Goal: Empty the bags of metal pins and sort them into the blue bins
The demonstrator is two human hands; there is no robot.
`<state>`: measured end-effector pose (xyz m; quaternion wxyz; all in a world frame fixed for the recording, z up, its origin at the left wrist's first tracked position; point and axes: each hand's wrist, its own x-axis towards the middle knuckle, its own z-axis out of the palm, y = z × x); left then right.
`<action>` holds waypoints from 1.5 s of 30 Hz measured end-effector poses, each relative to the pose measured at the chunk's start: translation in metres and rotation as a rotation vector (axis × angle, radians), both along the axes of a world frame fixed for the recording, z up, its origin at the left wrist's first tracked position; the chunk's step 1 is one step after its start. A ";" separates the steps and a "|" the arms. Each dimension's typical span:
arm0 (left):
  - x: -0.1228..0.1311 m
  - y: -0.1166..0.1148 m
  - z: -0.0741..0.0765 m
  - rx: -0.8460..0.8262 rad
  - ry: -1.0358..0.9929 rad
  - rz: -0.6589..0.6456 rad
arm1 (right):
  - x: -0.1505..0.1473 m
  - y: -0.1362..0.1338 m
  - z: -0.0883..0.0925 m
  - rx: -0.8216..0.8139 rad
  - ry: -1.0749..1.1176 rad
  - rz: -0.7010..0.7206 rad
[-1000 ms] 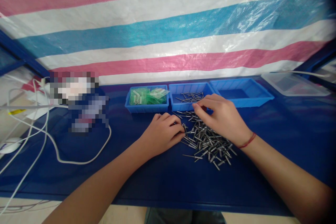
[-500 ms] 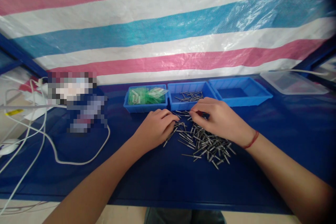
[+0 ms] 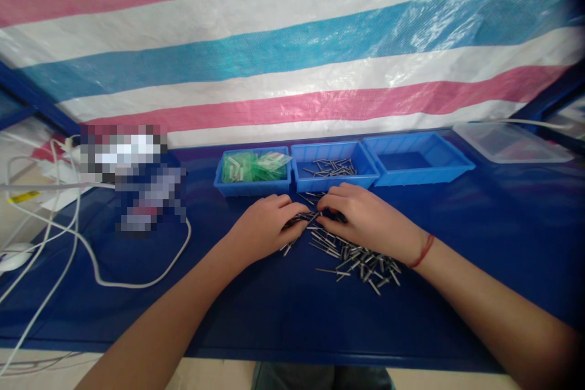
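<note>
Beyond both hands, against striped tarp: row of blue bins; middle blue bin holds few rivets, left one green packets. Under and right of hands, on blue table: loose pile of metal rivets. Rivets judged small, stiff, light, smooth, quick to roll; best pinched by thin shank. Left hand curled, fingers closed around small bundle of rivets. Right hand palm down on pile, fingertips pinched together at bundle end, touching left fingertips.

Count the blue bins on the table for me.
3, in a row by the tarp: left bin with green packets, middle bin with metal pins, right bin.
</note>
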<state>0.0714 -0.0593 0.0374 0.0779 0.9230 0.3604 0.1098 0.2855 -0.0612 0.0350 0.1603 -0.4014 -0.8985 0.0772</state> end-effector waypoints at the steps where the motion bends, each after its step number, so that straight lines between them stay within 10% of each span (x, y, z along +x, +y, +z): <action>1: 0.001 -0.001 -0.001 -0.001 0.006 -0.005 | 0.001 0.000 0.000 0.001 0.001 -0.014; 45: 0.002 -0.001 -0.003 -0.009 0.012 0.000 | -0.003 -0.008 -0.013 0.207 -0.275 -0.051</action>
